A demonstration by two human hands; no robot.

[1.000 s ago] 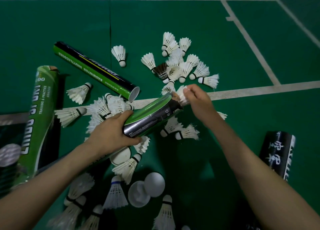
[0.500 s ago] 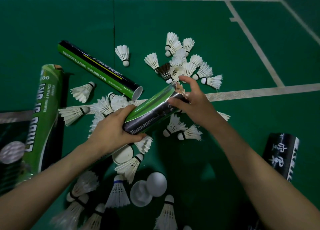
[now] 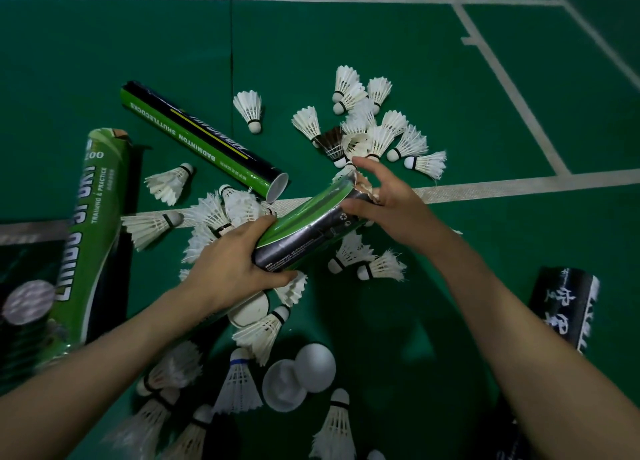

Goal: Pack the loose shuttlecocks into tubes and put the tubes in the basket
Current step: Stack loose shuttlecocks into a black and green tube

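My left hand (image 3: 232, 269) grips the lower end of a green and black tube (image 3: 304, 231), which is tilted up to the right above the floor. My right hand (image 3: 388, 206) is at the tube's torn mouth, thumb resting on the tube's side and fingers spread loosely over the opening. I cannot see inside the tube. Loose white shuttlecocks lie in a heap behind the tube (image 3: 377, 134), in a cluster under my left hand (image 3: 221, 213), and scattered near me (image 3: 239, 383).
An open green and black tube (image 3: 204, 141) lies on the floor at the back left. A fatter green tube (image 3: 93, 231) lies at the far left, a black tube (image 3: 561, 307) at the right. Two white caps (image 3: 315, 366) sit near me on the green court floor.
My right hand pushed a shuttlecock into the tube's mouth, then let go; its fingers now spread over the opening. The left hand kept its grip, and the tube tipped slightly upward.
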